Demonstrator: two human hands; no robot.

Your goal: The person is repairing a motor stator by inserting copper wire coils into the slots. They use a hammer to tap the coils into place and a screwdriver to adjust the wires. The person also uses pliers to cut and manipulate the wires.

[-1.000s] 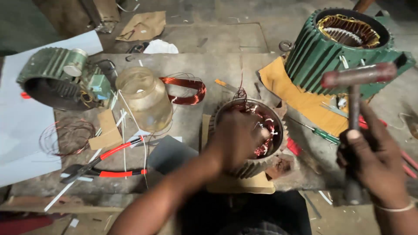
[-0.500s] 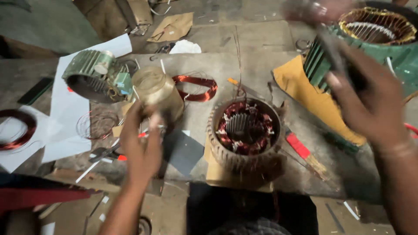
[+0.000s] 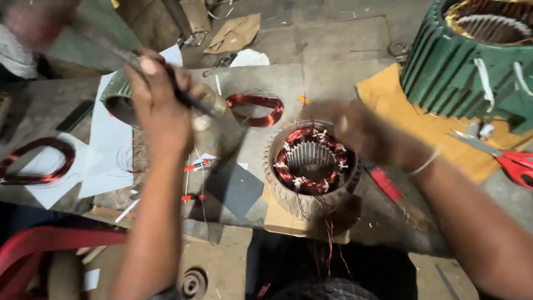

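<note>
A small round stator [image 3: 311,166] sits just right of the frame's centre on a cardboard scrap [image 3: 288,225], copper windings ringing its open, slotted bore. The right hand [image 3: 363,133], blurred, hovers at its upper right rim; its grip cannot be told. At upper left, the left hand [image 3: 158,105] is closed around a dark hammer handle [image 3: 183,97]. A large green stator [image 3: 477,55] fills the upper right corner.

left hand [image 3: 158,105] gripping hammer [image 3: 111,47], stator [image 3: 311,166]
</note>
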